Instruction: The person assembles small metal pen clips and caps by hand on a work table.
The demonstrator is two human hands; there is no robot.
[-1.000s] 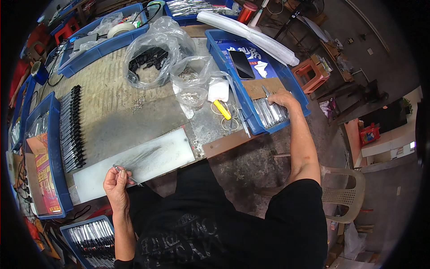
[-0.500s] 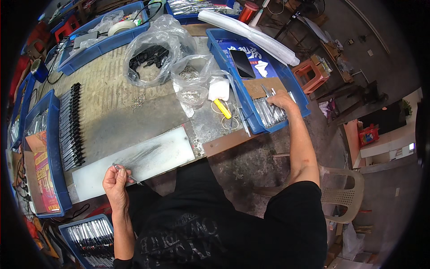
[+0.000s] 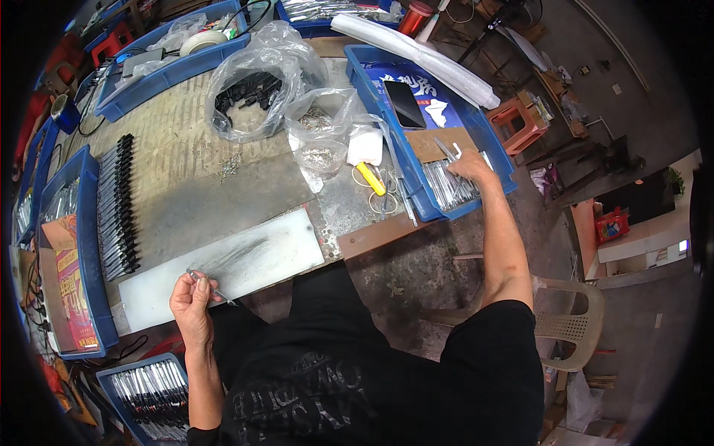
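Note:
My left hand is closed, pinching a slim silver rod-like piece in front of a white board at the table's near edge. Out to the right, my right hand reaches into a blue tray. Its fingers are closed around slim silver pieces that poke out past the thumb side; their exact kind is too small to tell. Beneath that hand lies a layer of similar silver pieces. A brown cardboard piece and a dark phone rest in the same tray.
Slim silver pieces with black ends stand in a row at left, beside another blue tray. Clear bags hold black parts and small metal parts. A yellow-handled tool lies near the right tray, under a bubble-wrap roll.
My right hand has shifted slightly within the tray, and the silver pieces in its fingers sit at a different angle. My left hand stays nearly still with its piece.

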